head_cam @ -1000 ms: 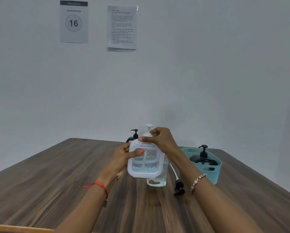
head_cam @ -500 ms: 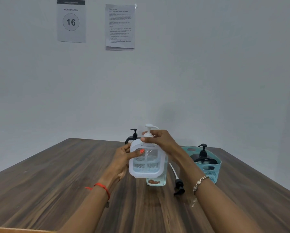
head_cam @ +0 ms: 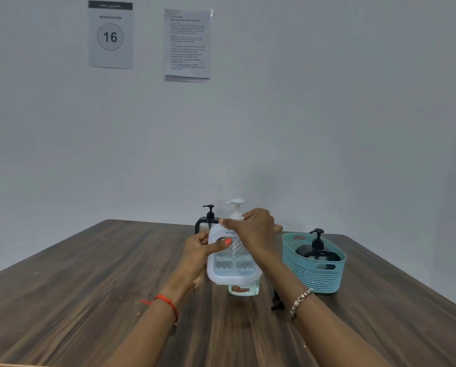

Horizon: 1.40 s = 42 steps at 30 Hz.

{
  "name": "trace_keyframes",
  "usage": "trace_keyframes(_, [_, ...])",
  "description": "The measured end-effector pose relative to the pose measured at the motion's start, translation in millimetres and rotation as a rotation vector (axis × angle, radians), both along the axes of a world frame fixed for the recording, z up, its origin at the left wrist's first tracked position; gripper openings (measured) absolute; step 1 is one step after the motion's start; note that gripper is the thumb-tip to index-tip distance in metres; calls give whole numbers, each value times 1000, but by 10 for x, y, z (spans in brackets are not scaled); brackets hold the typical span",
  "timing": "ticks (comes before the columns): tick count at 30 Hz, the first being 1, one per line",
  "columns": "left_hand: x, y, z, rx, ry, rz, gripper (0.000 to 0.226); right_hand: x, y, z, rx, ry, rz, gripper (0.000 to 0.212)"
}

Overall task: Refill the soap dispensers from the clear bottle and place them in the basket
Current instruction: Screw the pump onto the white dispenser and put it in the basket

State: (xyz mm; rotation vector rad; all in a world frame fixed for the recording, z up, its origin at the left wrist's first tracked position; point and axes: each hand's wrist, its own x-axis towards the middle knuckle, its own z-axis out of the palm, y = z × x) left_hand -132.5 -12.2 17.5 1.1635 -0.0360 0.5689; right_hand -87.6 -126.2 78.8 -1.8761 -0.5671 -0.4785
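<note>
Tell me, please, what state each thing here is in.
White dispenser: held up, pump on, partly filled.
Left hand: grips its side.
Right hand: grips its pump collar.
Basket: holds one upright black dispenser.
Rear dispenser: upright on table.
Clear bottle: mostly hidden.
Loose pump: lying on table.

**Bare forearms, a band on each wrist**

Both forearms are showing bare, with no sleeve reaching into view. A thin red thread [head_cam: 168,303] is circling the wrist of the left hand [head_cam: 195,252], a loose end sticking out sideways. A beaded, silver-toned bracelet [head_cam: 299,300] is sitting on the wrist of the right hand [head_cam: 253,229]. The left thumbnail [head_cam: 228,241] is wearing orange-red polish.
</note>
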Motion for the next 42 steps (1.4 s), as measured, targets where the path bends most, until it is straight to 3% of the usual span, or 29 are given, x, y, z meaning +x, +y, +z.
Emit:
trace_keyframes(5, [21,-75,-6,4,-24,8,35,11,71,-50,25,-49,-145,42])
trace_keyframes(9, [41,-127,-24,-10,-12,10,39,69,14,-88,-29,-81,-128,45])
trace_keyframes(15, [119,-250,92,-13,-32,32,44,273,-475,-4,119,191,368,40])
trace_keyframes(19, [218,-484,208,-34,-43,6,47,538,-924,-91,95,284,492,60])
trace_keyframes(28, [698,-1163,558,139,-19,41,33,1061,-1516,92,129,177,379,65])
trace_keyframes(34, [1227,-1330,749,315,-38,175,18,1528,-1636,253,159,56,286,66])
trace_keyframes(42, [1919,-1323,872,465,-132,232,23,2200,-1565,353,154,-41,199,63])
